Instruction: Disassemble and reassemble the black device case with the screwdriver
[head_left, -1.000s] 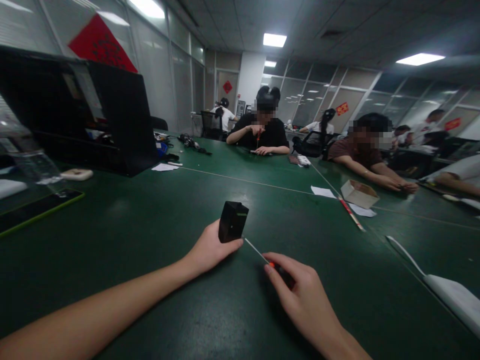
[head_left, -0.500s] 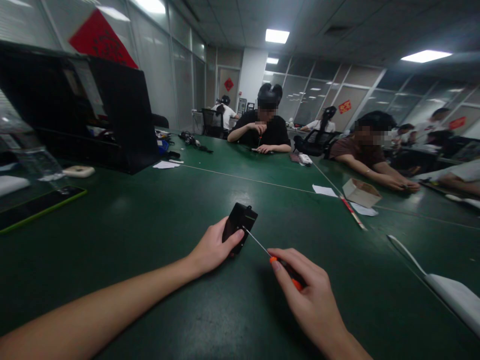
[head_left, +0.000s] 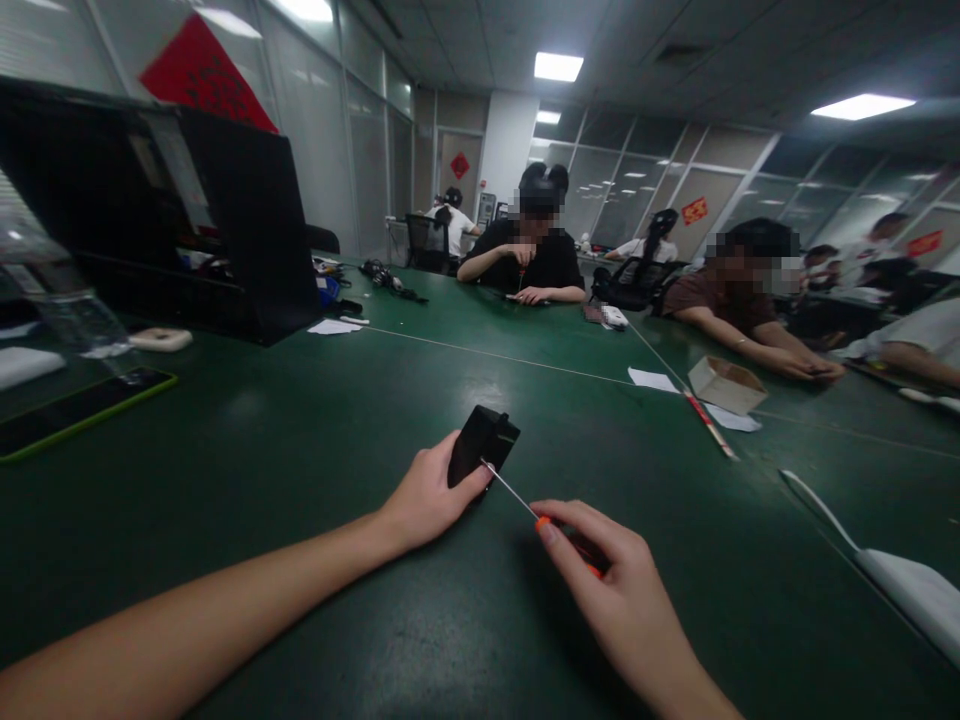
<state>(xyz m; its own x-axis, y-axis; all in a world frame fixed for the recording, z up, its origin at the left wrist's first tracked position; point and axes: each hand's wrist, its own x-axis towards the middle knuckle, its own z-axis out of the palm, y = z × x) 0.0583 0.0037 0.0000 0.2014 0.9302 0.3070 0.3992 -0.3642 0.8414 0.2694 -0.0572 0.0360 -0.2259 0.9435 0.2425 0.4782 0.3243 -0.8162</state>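
My left hand (head_left: 429, 497) is wrapped round a small black plastic box (head_left: 474, 446), tilted above the green table (head_left: 315, 440), thumb across its near face. In my right hand (head_left: 611, 565) is a screwdriver (head_left: 511, 490) with an orange and black handle, mostly covered by my fingers. Its thin metal shaft points up and left, and the tip meets the box's near side beside my left thumb. Whether the tip sits in a screw is too small to tell.
At left are a black open-fronted box (head_left: 292, 240), a clear bottle (head_left: 64, 290) and a green-edged phone (head_left: 90, 405). A small open box (head_left: 724, 385), paper (head_left: 652, 380) and a white object (head_left: 911, 600) lie right. Co-workers (head_left: 525, 255) sit across the table.
The black box has turned in my left hand, so its near face shows less. The screwdriver's tip has shifted slightly left and down with it. Both grips stay the same.
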